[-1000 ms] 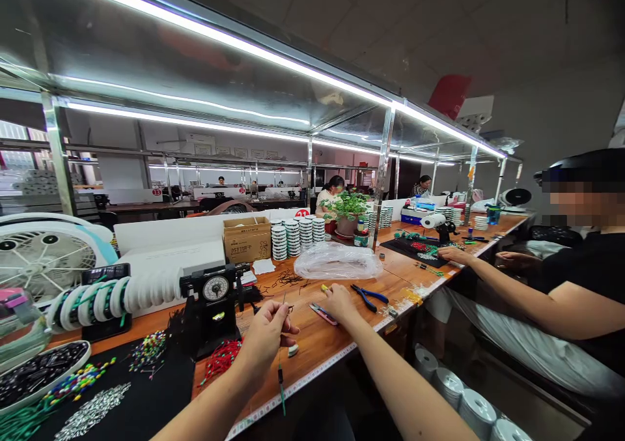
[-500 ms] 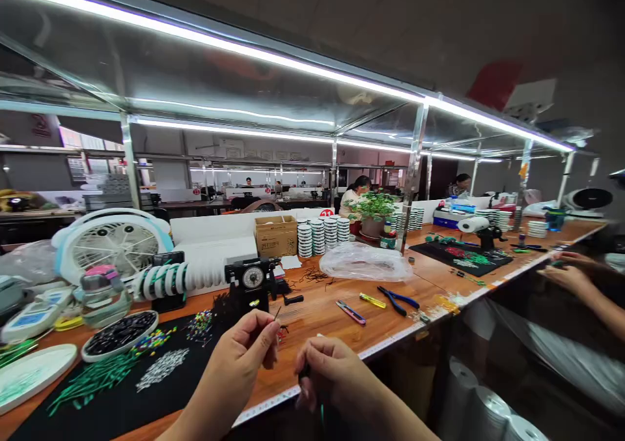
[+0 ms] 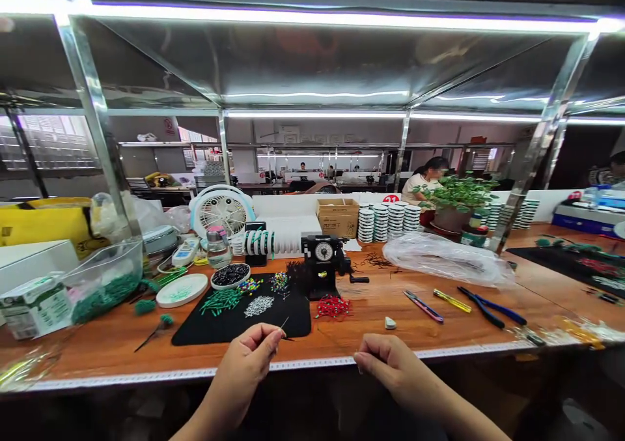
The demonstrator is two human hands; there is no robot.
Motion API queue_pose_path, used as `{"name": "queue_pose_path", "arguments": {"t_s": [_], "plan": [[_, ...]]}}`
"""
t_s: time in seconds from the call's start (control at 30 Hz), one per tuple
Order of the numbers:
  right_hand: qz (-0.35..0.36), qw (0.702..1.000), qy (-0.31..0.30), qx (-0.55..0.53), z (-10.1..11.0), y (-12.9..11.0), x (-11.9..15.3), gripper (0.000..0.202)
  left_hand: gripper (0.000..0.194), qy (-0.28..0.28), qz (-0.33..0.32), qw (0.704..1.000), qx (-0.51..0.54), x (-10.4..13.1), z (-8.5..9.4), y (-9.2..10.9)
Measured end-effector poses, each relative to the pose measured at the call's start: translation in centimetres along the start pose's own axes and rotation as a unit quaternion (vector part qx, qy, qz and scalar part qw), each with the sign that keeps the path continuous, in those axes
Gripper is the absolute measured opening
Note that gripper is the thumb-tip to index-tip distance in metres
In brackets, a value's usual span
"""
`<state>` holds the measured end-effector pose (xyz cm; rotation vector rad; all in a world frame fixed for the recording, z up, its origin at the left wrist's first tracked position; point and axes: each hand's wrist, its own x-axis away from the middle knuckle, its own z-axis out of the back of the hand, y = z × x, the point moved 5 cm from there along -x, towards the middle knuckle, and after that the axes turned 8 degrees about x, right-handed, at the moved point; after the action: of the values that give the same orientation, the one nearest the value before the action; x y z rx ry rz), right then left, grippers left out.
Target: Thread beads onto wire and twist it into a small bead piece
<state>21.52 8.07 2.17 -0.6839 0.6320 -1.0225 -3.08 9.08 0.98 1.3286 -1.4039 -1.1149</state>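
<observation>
My left hand (image 3: 247,369) is over the table's front edge, thumb and forefinger pinching a thin dark strand (image 3: 285,322) whose tip points up. Well apart from it, my right hand (image 3: 393,366) has thumb and forefinger closed together; anything between them is too small to make out. Beyond my left hand, a black mat (image 3: 222,330) carries green strands (image 3: 222,302), silvery small pieces (image 3: 259,306), colourful beads (image 3: 280,282) and a white dish (image 3: 250,273) of black pieces. A red bundle of strands (image 3: 333,307) lies between the hands, further back.
A black hand-cranked device with a dial (image 3: 323,268) stands behind the mat. To the right lie snips (image 3: 424,307), a yellow-handled tool (image 3: 452,301), pliers (image 3: 491,307) and a clear plastic bag (image 3: 449,258). A fan (image 3: 222,213), a carton (image 3: 336,218) and stacked spools (image 3: 388,223) line the back.
The view has swung left, bringing the yellow bag and red bundle into sight. My hands have moved further apart. The dark thing seen in my right hand no longer shows.
</observation>
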Motion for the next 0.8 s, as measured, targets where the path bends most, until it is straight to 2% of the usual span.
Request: {"name": "queue_pose_path", "arguments": {"t_s": [0.1,0.17,0.4,0.53,0.63,0.73,0.8], "plan": [[0.004,1.0,-0.006,-0.026,-1.1,-0.1,-0.4,0.031,0.038,0.049,-0.039,0.998,-0.025,0.3,1.3,-0.7],[-0.002,0.999,0.0,-0.046,-1.5,0.2,-0.8,0.033,0.039,0.048,-0.021,0.999,-0.011,0.4,1.6,-1.1],[-0.042,0.991,0.031,-0.125,-0.8,1.0,-1.7,0.041,0.034,-0.037,0.066,0.989,0.129,1.4,0.7,-1.3],[-0.061,0.986,0.031,-0.149,-0.6,0.9,-1.8,0.043,0.045,-0.075,0.145,0.968,0.191,2.3,0.0,-1.4],[-0.053,0.983,0.054,-0.169,0.2,0.1,-1.6,0.044,0.056,-0.115,0.18,0.959,0.184,3.0,-0.2,-1.5],[-0.028,0.981,0.097,-0.168,2.3,-1.6,-1.2,0.042,0.067,-0.155,0.167,0.964,0.136,3.2,0.4,-1.4],[0.002,0.988,0.104,-0.11,3.8,-3.0,-1.0,0.039,0.063,-0.166,0.144,0.973,0.066,2.6,1.0,-1.3]]}}
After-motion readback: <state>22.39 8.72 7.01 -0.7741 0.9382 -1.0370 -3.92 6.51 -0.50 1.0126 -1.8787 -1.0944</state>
